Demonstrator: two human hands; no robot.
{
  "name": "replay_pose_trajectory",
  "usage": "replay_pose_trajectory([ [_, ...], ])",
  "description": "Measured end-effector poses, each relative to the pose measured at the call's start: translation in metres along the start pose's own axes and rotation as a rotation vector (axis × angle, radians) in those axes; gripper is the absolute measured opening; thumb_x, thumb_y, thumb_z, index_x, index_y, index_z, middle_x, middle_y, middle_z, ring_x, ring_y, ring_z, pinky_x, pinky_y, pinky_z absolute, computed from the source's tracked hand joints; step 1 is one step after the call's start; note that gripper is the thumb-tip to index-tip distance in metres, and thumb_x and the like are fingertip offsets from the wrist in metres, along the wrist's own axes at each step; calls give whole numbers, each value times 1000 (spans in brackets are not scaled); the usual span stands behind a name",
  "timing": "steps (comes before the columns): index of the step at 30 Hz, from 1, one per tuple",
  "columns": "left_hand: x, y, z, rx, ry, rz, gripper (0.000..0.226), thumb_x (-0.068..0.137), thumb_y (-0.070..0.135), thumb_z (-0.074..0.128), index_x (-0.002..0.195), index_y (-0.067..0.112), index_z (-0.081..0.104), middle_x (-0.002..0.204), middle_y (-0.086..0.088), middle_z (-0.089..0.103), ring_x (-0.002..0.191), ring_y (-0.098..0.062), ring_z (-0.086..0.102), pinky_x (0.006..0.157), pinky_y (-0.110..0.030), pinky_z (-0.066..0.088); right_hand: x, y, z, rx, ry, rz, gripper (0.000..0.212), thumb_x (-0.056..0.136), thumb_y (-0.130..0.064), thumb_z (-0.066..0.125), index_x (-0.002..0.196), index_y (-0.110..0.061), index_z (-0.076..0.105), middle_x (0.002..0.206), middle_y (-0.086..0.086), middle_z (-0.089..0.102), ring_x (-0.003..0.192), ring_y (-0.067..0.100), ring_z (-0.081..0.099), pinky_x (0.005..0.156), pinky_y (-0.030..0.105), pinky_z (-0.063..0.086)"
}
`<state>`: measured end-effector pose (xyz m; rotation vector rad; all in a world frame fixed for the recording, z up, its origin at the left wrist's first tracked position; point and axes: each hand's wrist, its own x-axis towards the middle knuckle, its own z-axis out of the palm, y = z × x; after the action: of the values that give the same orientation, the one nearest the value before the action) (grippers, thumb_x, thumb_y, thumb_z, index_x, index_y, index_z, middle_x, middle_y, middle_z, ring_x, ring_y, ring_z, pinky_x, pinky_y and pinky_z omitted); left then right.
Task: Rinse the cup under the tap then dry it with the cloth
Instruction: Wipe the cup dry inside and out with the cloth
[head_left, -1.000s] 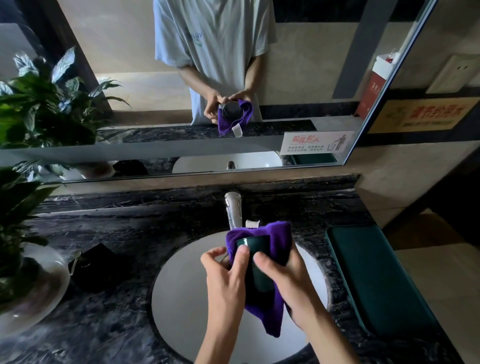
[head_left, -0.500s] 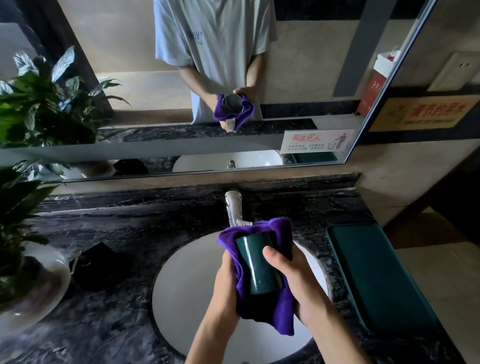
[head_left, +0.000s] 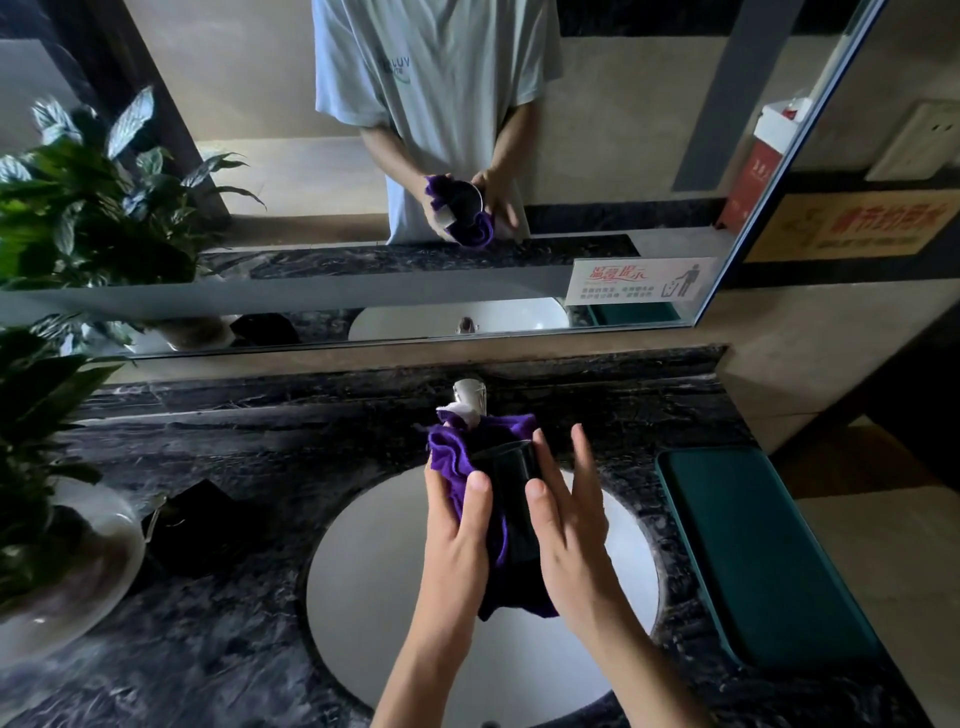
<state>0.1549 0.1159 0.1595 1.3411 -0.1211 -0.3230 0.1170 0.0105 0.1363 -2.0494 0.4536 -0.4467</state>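
A dark green cup (head_left: 511, 483) is held above the white sink (head_left: 374, 571), half wrapped in a purple cloth (head_left: 452, 457). My left hand (head_left: 457, 525) presses the cloth against the cup's left side, thumb on the cup. On the cup's right side lies my right hand (head_left: 569, 519), its thumb on the wall and the other fingers stretched out straight. The chrome tap (head_left: 470, 395) stands just behind the cloth; no water shows. The cup's lower part is hidden by cloth and hands.
The counter (head_left: 234, 441) is dark marble. A potted plant in a glass bowl (head_left: 67, 566) fills the left side, with a black object (head_left: 202, 525) next to it. A teal tray (head_left: 763, 551) lies right of the sink. A mirror (head_left: 311, 208) spans the wall behind.
The cloth has shifted round to the cup's left side and my left thumb has come onto the cup. My right fingers have spread straight instead of curling round it.
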Motion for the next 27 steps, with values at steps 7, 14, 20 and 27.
replay_pose_trajectory([
  [7,0,-6,6,140,-23,34,46,102,54,35,147,47,29,113,43,66,103,23,59,88,-1,41,-6,-17,7,-70,-34,0,70,90,-80,6,151,-48,10,168,-10,9,156,7,9,127,49,17],
  [14,5,2,-5,96,5,-18,35,110,42,31,142,46,45,117,44,65,113,19,59,89,-4,45,-11,-26,-13,693,-136,201,35,102,-34,55,136,-37,57,144,-16,61,140,1,49,121,31,36],
  [20,-3,3,-10,-93,-1,-233,77,83,80,44,139,31,63,123,1,78,117,-18,72,112,-49,49,-13,-29,-11,553,-165,131,43,101,-34,48,144,-37,51,142,-22,62,135,-2,53,110,23,44],
  [27,-10,1,3,49,-83,-85,51,103,61,36,152,60,24,163,27,34,139,21,36,123,-26,26,-17,-25,13,32,114,31,66,93,-47,51,155,-45,28,151,3,48,139,12,44,115,27,36],
])
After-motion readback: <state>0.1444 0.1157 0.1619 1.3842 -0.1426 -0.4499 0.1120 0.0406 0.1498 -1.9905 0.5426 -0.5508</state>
